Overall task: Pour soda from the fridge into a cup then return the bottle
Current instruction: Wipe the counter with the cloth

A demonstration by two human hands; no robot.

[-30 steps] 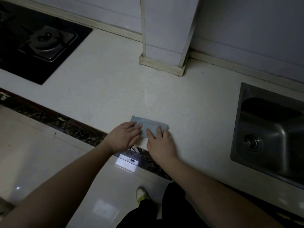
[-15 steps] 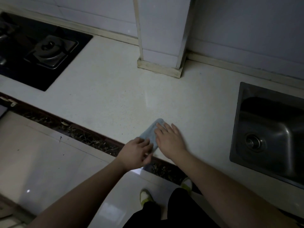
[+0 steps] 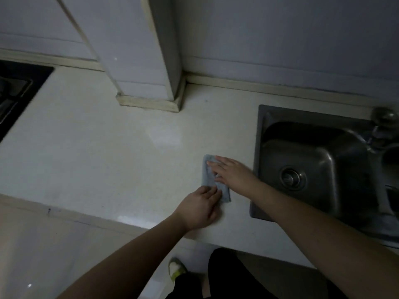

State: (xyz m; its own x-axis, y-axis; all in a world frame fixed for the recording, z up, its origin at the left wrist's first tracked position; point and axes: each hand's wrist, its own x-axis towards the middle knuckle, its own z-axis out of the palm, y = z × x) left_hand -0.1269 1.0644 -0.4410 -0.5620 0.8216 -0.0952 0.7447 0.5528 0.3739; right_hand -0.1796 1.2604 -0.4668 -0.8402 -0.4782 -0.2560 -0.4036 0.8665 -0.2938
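One small blue-grey cloth (image 3: 212,180) lies flat on the pale countertop (image 3: 108,152), just beside the left rim of the steel sink (image 3: 313,169) and near the counter's front edge. It is folded into a narrow oblong whose long axis runs from the far end, toward the wall, down to the near end at the counter's edge, leaning slightly to the right as it comes nearer. Two hands are on it. The right hand (image 3: 232,171) lies palm down with straight fingers pressing the far half of the cloth, fingertips pointing left, grasping nothing. The left hand (image 3: 199,207) rests at the near end, its fingers laid flat on the cloth's lower corner, relaxed rather than clenched. One sink with one drain (image 3: 292,178) shows at right, one tap (image 3: 383,119) behind it, one dark hob (image 3: 15,91) at far left, and one tiled pillar (image 3: 138,61) at the back
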